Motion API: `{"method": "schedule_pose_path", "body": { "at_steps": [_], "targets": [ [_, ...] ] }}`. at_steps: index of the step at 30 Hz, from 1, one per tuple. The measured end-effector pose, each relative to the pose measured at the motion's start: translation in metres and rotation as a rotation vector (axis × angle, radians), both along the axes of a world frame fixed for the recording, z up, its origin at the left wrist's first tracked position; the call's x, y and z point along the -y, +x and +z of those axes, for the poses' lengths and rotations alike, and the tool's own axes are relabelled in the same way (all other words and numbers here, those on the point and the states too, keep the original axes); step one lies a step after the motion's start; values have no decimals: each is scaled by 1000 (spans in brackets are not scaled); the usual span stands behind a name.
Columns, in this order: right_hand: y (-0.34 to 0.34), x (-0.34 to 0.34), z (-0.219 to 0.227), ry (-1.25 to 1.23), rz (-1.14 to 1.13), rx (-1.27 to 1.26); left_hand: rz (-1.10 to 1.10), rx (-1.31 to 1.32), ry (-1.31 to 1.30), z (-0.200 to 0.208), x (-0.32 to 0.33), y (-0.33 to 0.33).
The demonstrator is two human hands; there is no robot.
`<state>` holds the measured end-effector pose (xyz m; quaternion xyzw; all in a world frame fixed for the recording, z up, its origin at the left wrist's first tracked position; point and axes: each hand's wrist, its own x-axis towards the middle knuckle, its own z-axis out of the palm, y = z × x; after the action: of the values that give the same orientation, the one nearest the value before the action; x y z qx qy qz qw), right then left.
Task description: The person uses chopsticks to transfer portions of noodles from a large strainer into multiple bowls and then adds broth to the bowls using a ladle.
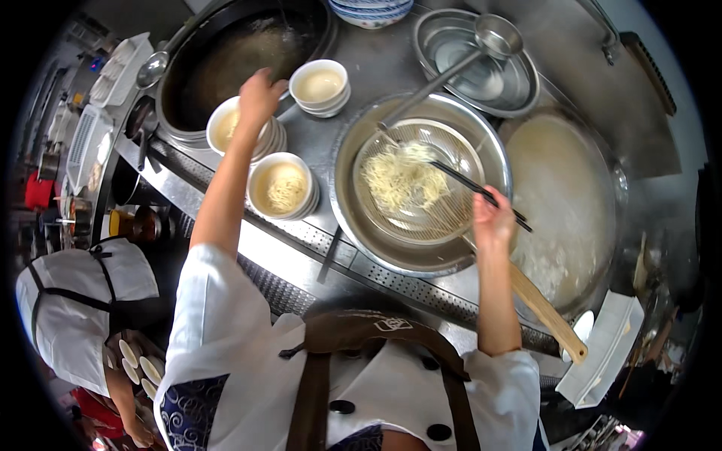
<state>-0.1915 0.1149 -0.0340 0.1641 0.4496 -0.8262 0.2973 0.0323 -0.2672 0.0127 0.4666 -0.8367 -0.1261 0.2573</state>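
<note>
My right hand (494, 218) is closed around a pair of long black chopsticks (460, 177), their tips in a tangle of pale thin noodles (403, 177). The noodles lie in a round mesh strainer (451, 218) with a wooden handle (549, 312), set inside a wide steel basin (347, 233). To the left, my left hand (261, 98) is over the far side of a stacked white bowl (218, 134) that has noodles in it. Its thumb and a finger look apart; the other fingers are partly hidden. Nearer me, another bowl stack (259, 180) has noodles in its top bowl.
A third bowl stack (319, 86) holds pale liquid. A large dark wok (199, 79) stands at far left. At right is a vat of cloudy water (564, 218). A ladle (498, 36) rests across a steel bowl (421, 34). Another person (75, 293) works at lower left.
</note>
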Motion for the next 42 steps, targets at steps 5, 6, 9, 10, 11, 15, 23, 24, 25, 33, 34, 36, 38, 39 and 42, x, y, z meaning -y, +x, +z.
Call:
{"method": "schedule_pose_path", "body": {
  "at_steps": [5, 6, 9, 10, 11, 15, 23, 24, 25, 33, 34, 36, 38, 39, 42],
  "targets": [
    [-15, -15, 52, -41, 13, -133, 48, 370, 231, -33, 50, -57],
    [-17, -18, 58, -41, -12, -149, 87, 330, 393, -41, 51, -62],
    [-20, -24, 77, -68, -65, -184, 236, 163, 826, -74, 59, -64],
    [-22, -24, 85, -92, -74, -184, 303, 79, 935, -99, 69, -60],
    [-23, -27, 96, -117, -95, -184, 361, 0, 1041, -109, 76, -64],
    [-42, -41, 133, -292, -83, -259, 396, -247, 1193, -100, 69, -70],
    [-61, -36, 201, -442, 47, -501, 178, -231, 1154, -75, 53, -77],
    [-60, -35, 205, -447, 40, -521, 123, -241, 1088, -67, 45, -76],
    [-59, -36, 209, -444, 58, -534, 134, -242, 1076, -66, 44, -77],
    [-52, -38, 207, -399, 76, -571, 8, -112, 730, -55, 49, -77],
    [-52, -35, 208, -435, 104, -569, -39, -59, 573, -62, 69, -69],
    [-58, -33, 204, -474, 157, -552, -142, 6, 399, -71, 84, -60],
    [-59, -49, 207, -489, 162, -577, -289, -15, 419, -25, 42, -97],
    [-62, -49, 206, -524, 188, -583, -309, -46, 446, -1, 21, -95],
    [-66, -44, 204, -581, 218, -555, -629, 42, -663, 13, 23, -84]
  ]
}}
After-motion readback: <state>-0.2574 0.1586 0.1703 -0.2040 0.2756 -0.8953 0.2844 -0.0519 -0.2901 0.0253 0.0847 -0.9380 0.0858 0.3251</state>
